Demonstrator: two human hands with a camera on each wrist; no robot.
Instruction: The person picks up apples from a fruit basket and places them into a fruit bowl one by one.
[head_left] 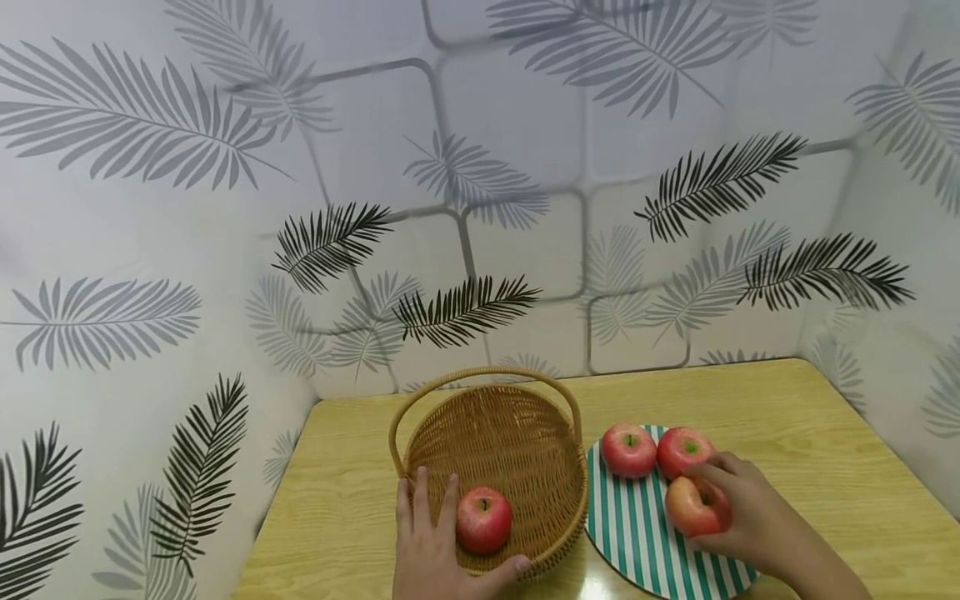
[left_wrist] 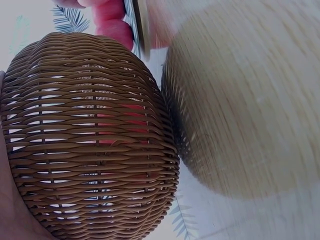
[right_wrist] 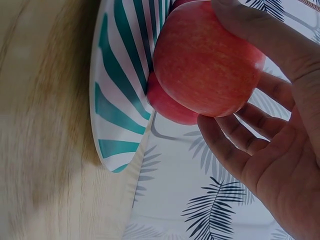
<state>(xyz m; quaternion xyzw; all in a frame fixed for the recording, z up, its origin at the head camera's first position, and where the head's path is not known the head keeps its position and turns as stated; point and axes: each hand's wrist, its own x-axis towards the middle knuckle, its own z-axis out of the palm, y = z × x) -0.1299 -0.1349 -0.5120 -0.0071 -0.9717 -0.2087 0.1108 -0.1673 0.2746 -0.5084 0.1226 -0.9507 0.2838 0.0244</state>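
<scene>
Head view, right hand: the right hand (head_left: 753,512) curled its fingers and thumb round the nearest apple (head_left: 693,506) on the striped plate (head_left: 637,533), just beside two more apples (head_left: 628,450) (head_left: 684,451).
Head view, left hand: the left hand (head_left: 435,550) lay with straight fingers against the near rim of the wicker basket (head_left: 495,450), thumb under the edge, holding nothing; one apple in the basket (head_left: 483,520) sat by the fingertips.
Head view, risk: the held apple could have knocked its neighbours off the plate, since all three sat close together.
Left wrist view, hidden: the basket wall (left_wrist: 90,135) filled the picture; only red showed through the weave, and the hand itself was nearly out of sight.
Left wrist view, risk: the light basket might have slid if the steadying hand eased.
Right wrist view, grip: thumb over the apple (right_wrist: 205,65), fingers (right_wrist: 235,140) loose beneath it, so it could have slipped.
Right wrist view, hard to tell: whether the apple was touching the plate (right_wrist: 120,100) could not be told.
</scene>
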